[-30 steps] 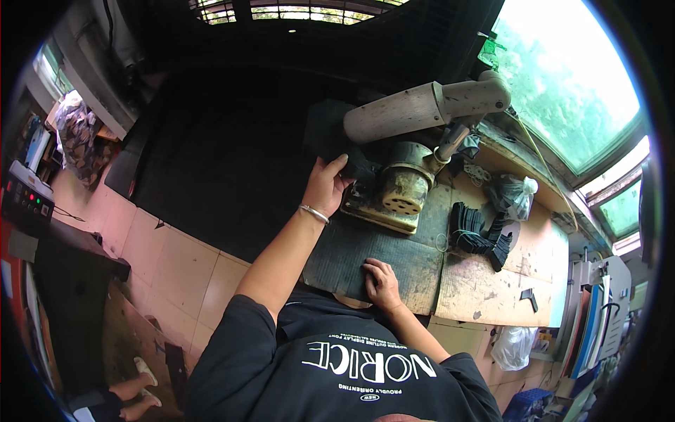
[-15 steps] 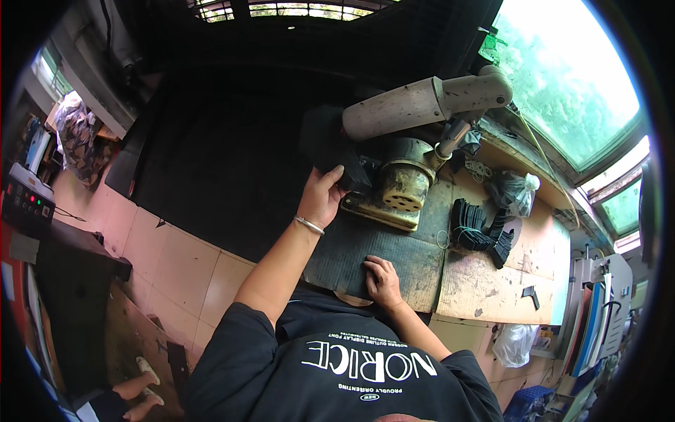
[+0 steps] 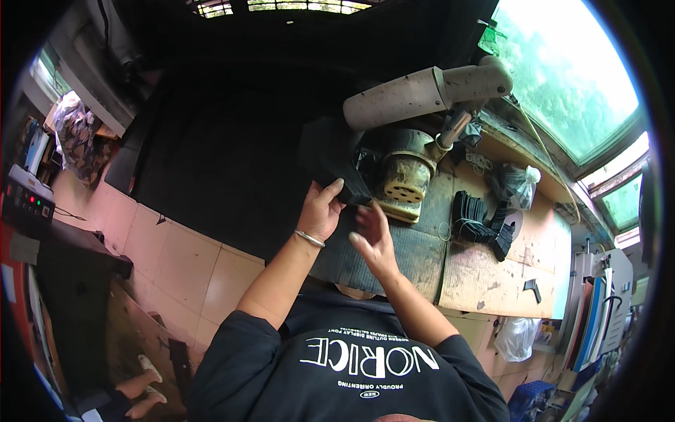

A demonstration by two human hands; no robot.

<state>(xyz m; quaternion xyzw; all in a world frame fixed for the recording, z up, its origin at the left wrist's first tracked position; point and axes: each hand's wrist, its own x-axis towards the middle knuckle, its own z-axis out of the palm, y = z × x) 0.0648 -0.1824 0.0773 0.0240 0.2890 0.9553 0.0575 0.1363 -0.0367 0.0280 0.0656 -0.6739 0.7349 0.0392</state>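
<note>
My left hand (image 3: 322,213), a silvery bangle on its wrist, is closed on a black piece of sheet material (image 3: 355,188). Thumb on top, it holds the piece over the table's left part, where the far end blends into the dark background. My right hand (image 3: 374,243) is raised beside it, slightly blurred, with thumb and fingers apart and nothing visible in them. Its fingertips come close to the piece's near end; whether they touch I cannot tell. Just beyond stands a grimy cylindrical machine (image 3: 406,176) with round holes in its face, on a yellowish base.
A thick pale tube arm (image 3: 394,98) reaches over the machine. On the worktable (image 3: 464,285) lie a tied bundle of black strips (image 3: 474,218), a knotted plastic bag (image 3: 519,186) and a small angled black piece (image 3: 534,290). Another person's legs (image 3: 144,387) show at lower left.
My right hand has lifted off the table edge, moved forward to the black piece and spread its fingers. My left hand has shifted slightly nearer, still holding the piece.
</note>
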